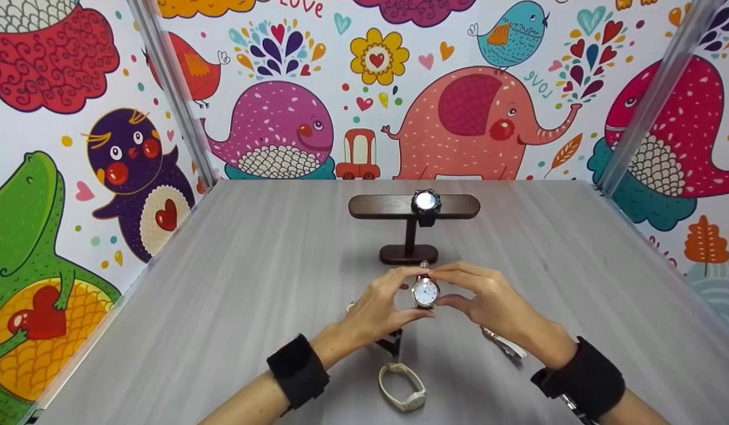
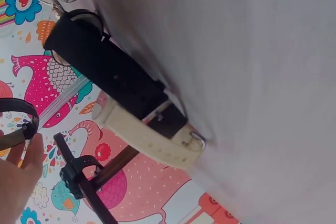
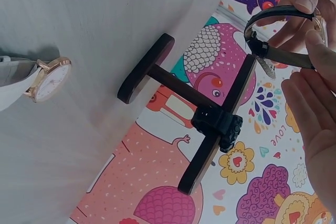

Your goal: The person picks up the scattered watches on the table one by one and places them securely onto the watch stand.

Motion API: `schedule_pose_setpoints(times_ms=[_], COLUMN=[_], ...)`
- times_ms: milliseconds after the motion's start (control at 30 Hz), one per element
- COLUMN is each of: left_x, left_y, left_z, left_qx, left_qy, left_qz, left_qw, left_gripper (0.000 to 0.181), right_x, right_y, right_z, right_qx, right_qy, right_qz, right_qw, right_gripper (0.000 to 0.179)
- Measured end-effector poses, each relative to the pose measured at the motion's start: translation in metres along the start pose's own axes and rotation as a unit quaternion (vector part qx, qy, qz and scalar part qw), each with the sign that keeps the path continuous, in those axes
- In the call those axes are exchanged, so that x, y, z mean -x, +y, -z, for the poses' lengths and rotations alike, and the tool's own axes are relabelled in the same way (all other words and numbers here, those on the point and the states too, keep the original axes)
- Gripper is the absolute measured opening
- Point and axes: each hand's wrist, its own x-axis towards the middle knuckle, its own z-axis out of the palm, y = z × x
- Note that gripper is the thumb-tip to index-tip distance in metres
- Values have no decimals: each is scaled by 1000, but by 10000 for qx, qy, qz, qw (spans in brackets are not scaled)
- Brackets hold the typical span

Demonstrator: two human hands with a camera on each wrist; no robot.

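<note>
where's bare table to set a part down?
Free: tabletop between the watch stand and the penguin-printed left wall; likewise from stand to right wall. Crowded: around the left hand and right hand, with the cream watch, black-strapped watch and white-strapped watch close by.

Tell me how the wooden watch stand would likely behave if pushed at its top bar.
The watch stand might tip fairly easily: its long bar sits high above a much shorter base. The black watch, right of the post in the head view, may bias it that way. Its solid-looking wood suggests it would move stiffly, as one piece.
</note>
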Motion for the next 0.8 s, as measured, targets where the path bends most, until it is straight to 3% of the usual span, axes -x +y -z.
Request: schedule_pose_setpoints(times_ms=[267, 500, 600, 800], left_x=[-2, -4, -3, 1], left_y=[-10, -29, -40, -62], left_z=[3, 21, 32, 55], left_qx=[-80, 52, 56, 4], left_qy=[-34, 312, 428, 681], left_qz=[155, 477, 689, 1423], left_qw=[9998, 9984, 9967, 9875], left_gripper=[62, 61, 61, 61], right_x=[-3, -7, -7, -6], right_y=[7, 23, 33, 54], right_z=[0, 3, 6, 11], right_qx=[0, 269, 351, 693], right_qy=[-128, -36, 31, 13], right_qz=[-142, -328, -591, -970], right_qw=[9998, 9991, 9976, 9929], right_gripper=[48, 47, 46, 45])
